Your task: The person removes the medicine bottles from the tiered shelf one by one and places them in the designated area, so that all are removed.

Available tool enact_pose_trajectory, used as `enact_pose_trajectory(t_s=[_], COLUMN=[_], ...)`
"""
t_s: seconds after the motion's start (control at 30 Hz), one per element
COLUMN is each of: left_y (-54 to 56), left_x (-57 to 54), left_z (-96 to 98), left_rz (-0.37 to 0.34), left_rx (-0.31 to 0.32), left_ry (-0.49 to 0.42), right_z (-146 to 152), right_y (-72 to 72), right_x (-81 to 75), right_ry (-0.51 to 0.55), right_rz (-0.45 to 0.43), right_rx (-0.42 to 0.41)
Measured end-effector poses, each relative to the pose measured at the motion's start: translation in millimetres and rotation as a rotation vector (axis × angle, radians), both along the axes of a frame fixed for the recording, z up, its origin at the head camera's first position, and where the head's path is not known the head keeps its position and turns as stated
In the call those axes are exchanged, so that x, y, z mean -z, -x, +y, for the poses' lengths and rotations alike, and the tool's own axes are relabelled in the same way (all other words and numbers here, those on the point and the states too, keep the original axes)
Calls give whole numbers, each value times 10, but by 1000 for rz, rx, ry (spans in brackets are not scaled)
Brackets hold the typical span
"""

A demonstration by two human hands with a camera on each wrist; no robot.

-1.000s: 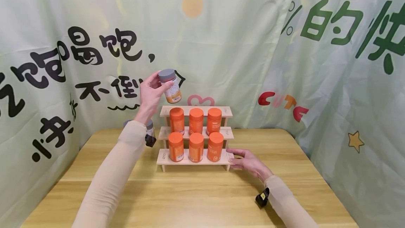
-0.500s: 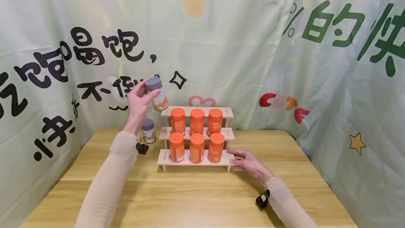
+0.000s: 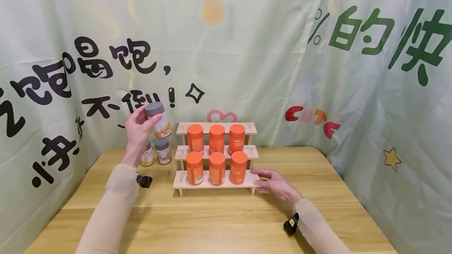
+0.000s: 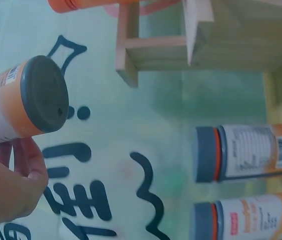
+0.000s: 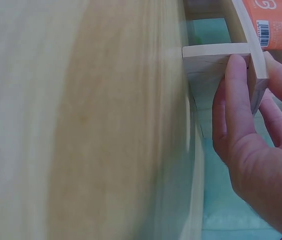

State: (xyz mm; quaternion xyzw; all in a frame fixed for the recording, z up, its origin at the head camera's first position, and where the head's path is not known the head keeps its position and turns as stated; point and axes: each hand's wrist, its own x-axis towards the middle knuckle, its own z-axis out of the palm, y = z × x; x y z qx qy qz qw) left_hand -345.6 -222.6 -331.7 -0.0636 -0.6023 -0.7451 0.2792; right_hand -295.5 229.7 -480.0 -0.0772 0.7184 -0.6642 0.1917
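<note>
In the head view my left hand (image 3: 137,134) grips a grey-lidded pill bottle (image 3: 162,125) with a white and orange label, raised left of the wooden tiered rack (image 3: 250,128). Close up in the left wrist view, the bottle's grey end (image 4: 45,95) faces the camera. My right hand (image 3: 277,186) holds the right end of the rack's bottom shelf; in the right wrist view its fingers (image 5: 238,95) press against the wood from below. Three orange bottles (image 3: 217,169) stand on the bottom shelf and three more orange bottles (image 3: 217,140) on the middle one. The top shelf bears none.
Two more grey-lidded bottles, one at the left (image 3: 147,156) and one nearer the rack (image 3: 163,153), stand on the wooden table (image 3: 212,222) below my left hand. A printed cloth (image 3: 254,69) hangs behind the table and along both sides.
My left hand has carried the grey-lidded bottle left and down, away from above the rack, towards the two standing bottles. The right hand stays at the shelf end.
</note>
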Motion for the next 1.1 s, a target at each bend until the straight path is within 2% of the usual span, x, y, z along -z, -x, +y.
enact_pose_trajectory(t_s=[0.2, 0.47, 0.83, 1.1], left_y=[-52, -88, -152, -133], left_x=[118, 261, 441, 625], left_z=[-185, -360, -616, -802], left_rz=[-19, -43, -156, -192], left_rx=[12, -10, -136, -186], left_ry=[-1, 0, -82, -130], right_z=[-15, -1, -15, 1], right_y=[12, -4, 11, 22], right_x=[3, 10, 18, 25], right_ry=[10, 12, 28, 25], right_rz=[-3, -1, -6, -1], right_rx=[-2, 3, -10, -14])
